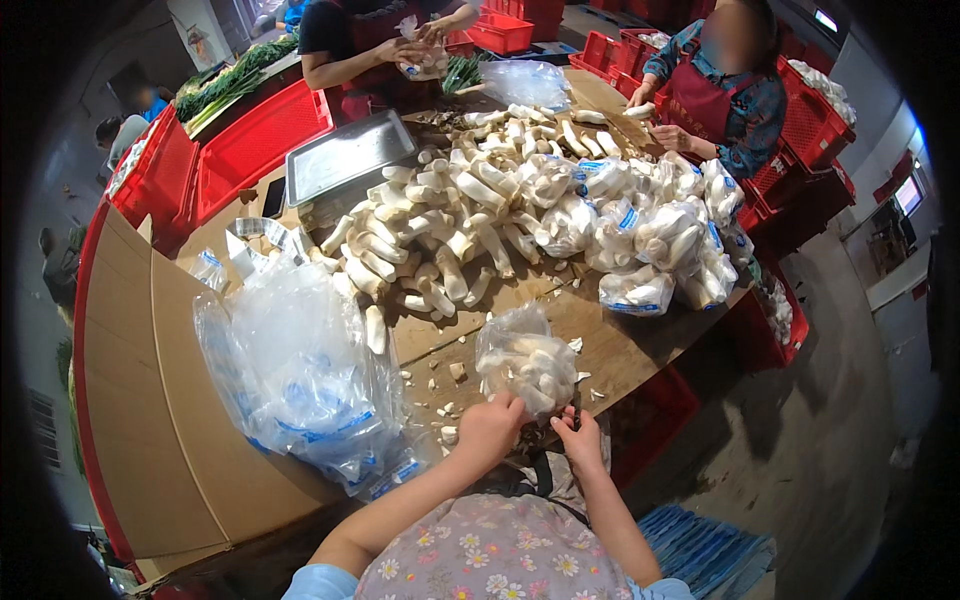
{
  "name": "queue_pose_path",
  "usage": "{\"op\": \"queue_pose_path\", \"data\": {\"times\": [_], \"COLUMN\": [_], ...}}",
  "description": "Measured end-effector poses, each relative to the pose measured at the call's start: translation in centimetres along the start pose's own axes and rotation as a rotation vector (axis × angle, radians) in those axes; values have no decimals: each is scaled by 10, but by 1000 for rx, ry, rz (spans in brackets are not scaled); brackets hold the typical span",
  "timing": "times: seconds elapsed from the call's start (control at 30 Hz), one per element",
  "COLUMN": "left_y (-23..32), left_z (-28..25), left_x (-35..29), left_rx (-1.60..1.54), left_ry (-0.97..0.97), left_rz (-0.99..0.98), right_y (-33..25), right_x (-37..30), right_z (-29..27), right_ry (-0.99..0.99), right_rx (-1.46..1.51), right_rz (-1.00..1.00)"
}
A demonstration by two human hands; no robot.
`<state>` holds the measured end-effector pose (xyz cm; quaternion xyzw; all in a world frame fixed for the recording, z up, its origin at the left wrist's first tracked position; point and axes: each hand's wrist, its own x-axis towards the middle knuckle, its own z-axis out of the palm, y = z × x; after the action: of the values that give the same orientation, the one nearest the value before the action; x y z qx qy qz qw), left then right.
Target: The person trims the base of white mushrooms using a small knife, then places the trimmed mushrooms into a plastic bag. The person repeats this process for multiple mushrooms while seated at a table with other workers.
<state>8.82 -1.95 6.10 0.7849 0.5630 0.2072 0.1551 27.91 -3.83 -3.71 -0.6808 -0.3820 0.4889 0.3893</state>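
A clear plastic bag of king oyster mushrooms lies at the table's near edge, in front of my body. My left hand is closed on its near left side, fingertips pressed into the plastic. At the bag's near right corner, my right hand pinches the plastic between thumb and fingers; a small dark patch shows beside those fingertips. Beyond the bag spreads a large heap of loose king oyster mushrooms. Flat empty plastic bags with blue print are piled to the left of my left hand.
Filled mushroom bags are stacked at the right of the cardboard-covered table. A metal tray and a dark phone sit far left. Red crates stand around. Two co-workers handle mushrooms across the table. Blue folded material lies low right.
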Motion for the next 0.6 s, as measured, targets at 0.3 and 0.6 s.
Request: {"op": "queue_pose_path", "data": {"times": [0.3, 0.6], "left_y": [-8, -10], "left_z": [-46, -94], "left_x": [47, 34], "left_rx": [-1186, -1225], "left_ry": [-10, -15], "left_rz": [-423, -606], "right_y": [-78, -131], "right_x": [-23, -30], "right_z": [-11, -9], "right_ry": [8, -32], "right_rx": [176, 52], "right_rz": [84, -247]}}
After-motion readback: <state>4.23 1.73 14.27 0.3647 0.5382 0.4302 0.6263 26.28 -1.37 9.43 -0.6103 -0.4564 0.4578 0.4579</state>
